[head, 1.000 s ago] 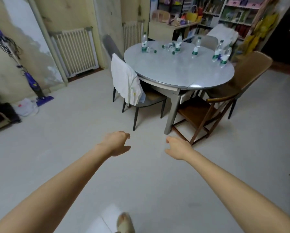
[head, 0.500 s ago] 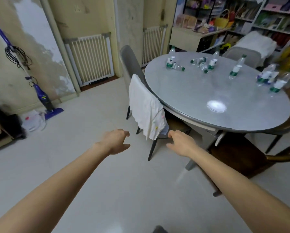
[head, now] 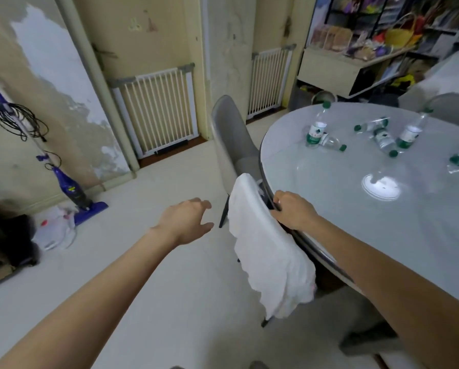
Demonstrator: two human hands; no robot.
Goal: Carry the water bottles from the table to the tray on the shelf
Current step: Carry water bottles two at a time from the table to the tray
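Several water bottles (head: 315, 129) far across table (head: 382, 222), beyond both empty, loosely curled hands: left hand (head: 187, 221), right hand (head: 293, 213).

Interior with pale tiled floor (head: 169, 302). Yellowed wall (head: 63, 83) with peeling paint at 10 o'clock; two white barred gates (head: 156, 110), the second (head: 269, 78) at 12 o'clock. Purple upright vacuum (head: 71, 187) leans at 9 o'clock. Grey chair (head: 231, 134) at centre; white cloth (head: 270, 251) draped on a chair back. Cluttered shelving (head: 382, 30) at 1 o'clock. Ceiling light reflection (head: 380, 186) at 3 o'clock.

water bottles (head: 315, 130) with green-white labels, print too blurred to read
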